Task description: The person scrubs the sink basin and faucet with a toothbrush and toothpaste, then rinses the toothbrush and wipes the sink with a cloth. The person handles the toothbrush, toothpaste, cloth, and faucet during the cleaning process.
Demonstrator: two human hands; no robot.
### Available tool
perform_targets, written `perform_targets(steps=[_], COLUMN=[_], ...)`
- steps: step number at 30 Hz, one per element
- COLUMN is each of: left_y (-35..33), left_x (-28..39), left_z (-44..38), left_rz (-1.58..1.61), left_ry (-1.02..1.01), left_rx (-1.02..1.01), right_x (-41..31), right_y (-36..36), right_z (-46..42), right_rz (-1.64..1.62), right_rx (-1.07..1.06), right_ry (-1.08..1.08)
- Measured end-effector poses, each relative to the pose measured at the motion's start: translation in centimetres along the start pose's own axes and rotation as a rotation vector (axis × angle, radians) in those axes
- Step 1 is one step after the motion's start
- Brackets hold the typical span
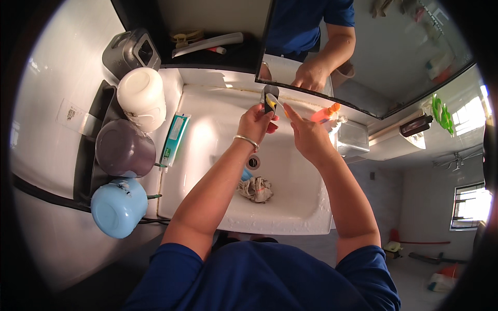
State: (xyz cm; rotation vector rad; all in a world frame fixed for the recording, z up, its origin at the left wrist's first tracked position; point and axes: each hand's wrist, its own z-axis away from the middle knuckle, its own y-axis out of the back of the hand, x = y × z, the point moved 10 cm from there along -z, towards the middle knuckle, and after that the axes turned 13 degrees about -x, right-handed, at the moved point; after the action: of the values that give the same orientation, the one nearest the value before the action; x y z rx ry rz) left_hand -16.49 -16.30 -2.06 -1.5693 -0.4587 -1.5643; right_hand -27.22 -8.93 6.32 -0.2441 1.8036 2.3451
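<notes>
My left hand (255, 121), a bangle at its wrist, has its fingers around a narrow black object (269, 107) at the back of the white sink (295, 186). Whether that object is part of the tap behind it cannot be told. A slim white-handled brush (277, 102), apparently a toothbrush, is in my right hand (311, 138). Its head lies against the black object, with a yellow patch there. Below my hands is the drain (253, 162). A crumpled, patterned cloth (256, 189) lies in the basin beside a blue item (246, 174), partly hidden by my left forearm.
A green-and-white toothpaste tube (175, 140) lies on the left rim. White (142, 97), purple (124, 149) and blue (118, 210) cups hang upside down from a wall rack. A pink bottle (323, 115) stands right. The mirror's edge (319, 95) overhangs the sink's back.
</notes>
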Motion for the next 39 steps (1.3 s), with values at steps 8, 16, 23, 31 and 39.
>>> perform_targets(steps=[8, 16, 23, 31, 39], left_y=[-0.7, -0.5, 0.5, 0.0, -0.1], left_x=[0.4, 0.6, 0.2, 0.7, 0.5], left_z=[-0.3, -0.2, -0.2, -0.1, -0.4], left_rz=[-0.059, -0.02, -0.049, -0.006, -0.002], left_ry=[-0.003, 0.018, 0.017, 0.001, 0.01], left_rx=[0.015, -0.028, -0.04, -0.053, -0.008], right_x=[1.5, 0.1, -2.0, -1.1, 1.7], right_y=[-0.1, 0.9, -1.2, -2.7, -1.9], right_z=[-5.8, -4.6, -3.2, -1.3, -3.6], right_rz=[0.002, 0.051, 0.232, -0.016, -0.27], right_rx=[-0.099, -0.023, -0.111, 0.109, 0.261], right_ry=[-0.241, -0.108, 0.005, 0.045, -0.019])
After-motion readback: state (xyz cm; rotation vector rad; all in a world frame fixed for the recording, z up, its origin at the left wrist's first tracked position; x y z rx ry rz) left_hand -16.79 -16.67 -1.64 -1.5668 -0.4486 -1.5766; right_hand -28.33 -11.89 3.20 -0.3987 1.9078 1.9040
